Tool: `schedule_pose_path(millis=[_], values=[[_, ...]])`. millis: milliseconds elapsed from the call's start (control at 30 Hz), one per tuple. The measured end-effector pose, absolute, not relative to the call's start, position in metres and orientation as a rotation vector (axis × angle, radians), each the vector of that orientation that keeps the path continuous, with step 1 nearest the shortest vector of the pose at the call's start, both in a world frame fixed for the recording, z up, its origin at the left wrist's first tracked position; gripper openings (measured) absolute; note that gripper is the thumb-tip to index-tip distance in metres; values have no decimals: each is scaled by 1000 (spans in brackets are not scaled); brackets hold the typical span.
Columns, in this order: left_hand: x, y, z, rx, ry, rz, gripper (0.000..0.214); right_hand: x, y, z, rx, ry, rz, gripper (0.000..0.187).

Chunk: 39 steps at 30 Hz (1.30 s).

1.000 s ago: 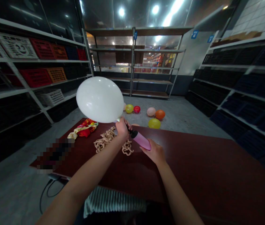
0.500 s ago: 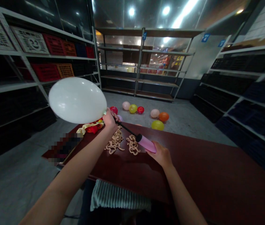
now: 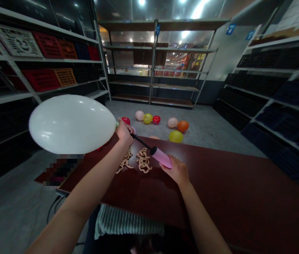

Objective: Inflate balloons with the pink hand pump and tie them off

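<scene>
A big white balloon (image 3: 72,123), rounded and swollen with air, stretches out to the left. My left hand (image 3: 125,131) is closed around its neck and the near end of a hand balloon pump. From that hand the pump's thin black rod runs down to its pink barrel (image 3: 162,157). My right hand (image 3: 177,170) wraps round the barrel's lower end. Beneath the pump, two heaps of curled tan strips (image 3: 144,161) lie on the dark red-brown table (image 3: 218,197); my left forearm partly hides one heap.
On the floor beyond the table lie several blown-up balloons, among them an orange one (image 3: 183,126) and a yellow one (image 3: 176,136). Metal shelves (image 3: 153,67) stand at the back, and racks with crates (image 3: 46,44) line the left. A ribbed pale-green cloth (image 3: 128,220) hangs over my lap.
The white balloon has grown larger and reaches further left. The pump barrel is slightly nearer my left hand, with less rod showing. The whole view has shifted a little.
</scene>
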<state>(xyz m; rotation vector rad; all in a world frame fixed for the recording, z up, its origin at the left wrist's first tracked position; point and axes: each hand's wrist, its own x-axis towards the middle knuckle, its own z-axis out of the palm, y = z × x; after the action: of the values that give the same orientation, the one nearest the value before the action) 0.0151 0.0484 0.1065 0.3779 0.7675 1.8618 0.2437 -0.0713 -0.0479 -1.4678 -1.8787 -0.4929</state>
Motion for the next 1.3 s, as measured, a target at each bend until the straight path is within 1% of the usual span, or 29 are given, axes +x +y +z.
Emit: schedule_pose_path(millis=[100, 267, 433, 633, 767, 933, 1133, 1300], values=[[43, 44, 94, 406, 831, 1882, 60, 243, -71, -47, -1475, -1864, -482, 36], [94, 28, 66, 518, 822, 1802, 59, 243, -71, -46, -1514, -1818, -452, 35], [110, 20, 63, 571, 778, 1768, 61, 243, -72, -45, -1556, -1781, -395, 36], [91, 25, 64, 472, 835, 1745, 59, 243, -72, -48, -1516, -1857, -414, 42], [71, 28, 66, 469, 842, 1790, 61, 243, -72, -48, -1480, -1889, -449, 42], [32, 33, 82, 426, 811, 1831, 59, 243, -74, -47, -1474, -1907, -477, 44], [-21, 34, 106, 320, 817, 1802, 50, 241, -75, -46, -1468, -1980, -431, 45], [-31, 33, 117, 350, 805, 1806, 51, 240, -76, -43, -1429, -1979, -425, 45]])
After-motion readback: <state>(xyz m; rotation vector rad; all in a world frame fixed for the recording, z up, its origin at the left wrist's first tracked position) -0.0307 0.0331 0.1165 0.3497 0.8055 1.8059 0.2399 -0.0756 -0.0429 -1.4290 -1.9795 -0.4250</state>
